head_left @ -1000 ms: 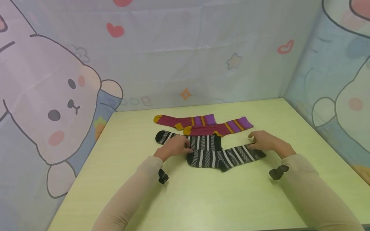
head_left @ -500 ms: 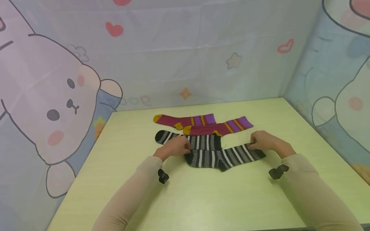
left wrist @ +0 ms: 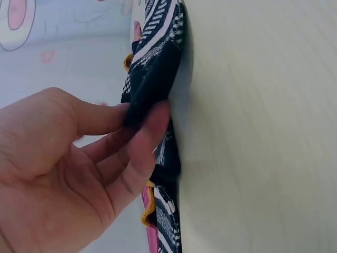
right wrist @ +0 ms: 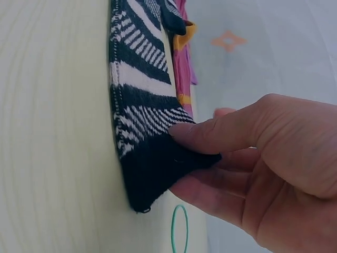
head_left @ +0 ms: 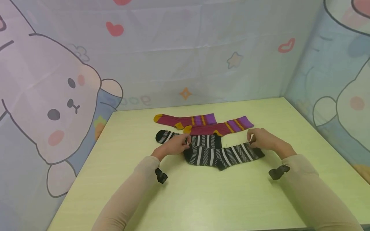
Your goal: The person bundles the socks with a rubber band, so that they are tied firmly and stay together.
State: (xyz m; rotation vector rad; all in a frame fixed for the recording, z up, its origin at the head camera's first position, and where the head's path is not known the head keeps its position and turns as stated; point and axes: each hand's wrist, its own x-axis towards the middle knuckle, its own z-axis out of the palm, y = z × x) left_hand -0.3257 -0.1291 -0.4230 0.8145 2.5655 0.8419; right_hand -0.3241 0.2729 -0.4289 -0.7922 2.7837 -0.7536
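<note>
L hand (head_left: 175, 145) pinches left end of near b/w sock (head_left: 218, 155), R hand (head_left: 263, 139) pinches right end; other b/w sock (head_left: 206, 140) & 2 maroon socks (head_left: 205, 130) lie farther.

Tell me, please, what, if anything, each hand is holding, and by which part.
The nearer black-and-white striped sock: the left hand pinches its black toe, the right hand pinches its black cuff.

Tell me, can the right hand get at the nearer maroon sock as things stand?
Probably yes: nothing shows between the right hand and the purple cuff of the nearer maroon sock. That hand's fingers pinch the nearer striped sock, though, so it would likely need to let go first.
</note>
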